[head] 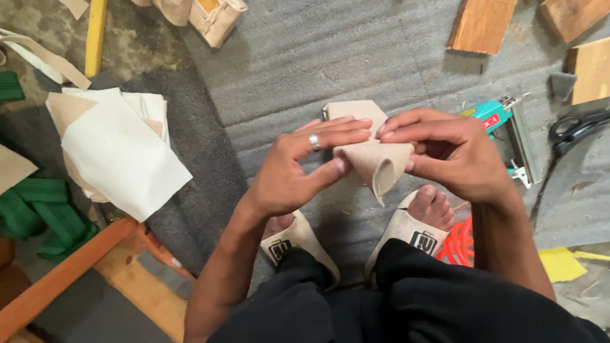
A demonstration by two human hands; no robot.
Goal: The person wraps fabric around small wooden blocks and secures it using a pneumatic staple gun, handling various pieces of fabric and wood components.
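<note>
— Fingers (342, 134) of both hands pinch one piece of beige fabric (375, 160) at the middle of the frame, right?

— Yes. Left hand (294, 171) grips its left edge, thumb underneath and a ring on one finger; right hand (448, 151) is clamped on the right edge. The fabric is folded into a rough cone that hangs point-down between them, held in the air above the floor.

— And just behind it?

— A second flat beige piece (351, 110) lies on the grey carpet (352, 37), partly hidden by the hands.

— Below the hands?

— Two feet in beige slides (415, 235), black trousers (374, 311) at the bottom edge, and something orange (459, 243) beside the right foot.

— What sits to the right?

— A teal staple gun (509, 137) lies on the carpet just beside the right hand. Farther right are black scissors (584, 126). Wooden blocks (485, 16) are scattered across the upper right.

— And the left side?

— A stack of white and beige fabric sheets (118, 150) at left centre, green cloth (28, 208) at the far left edge, a yellow strip (96, 28) at the upper left, and a wooden bar (46, 286) slanting across the lower left. Stitched beige pieces (209, 8) lie at the top centre.
</note>
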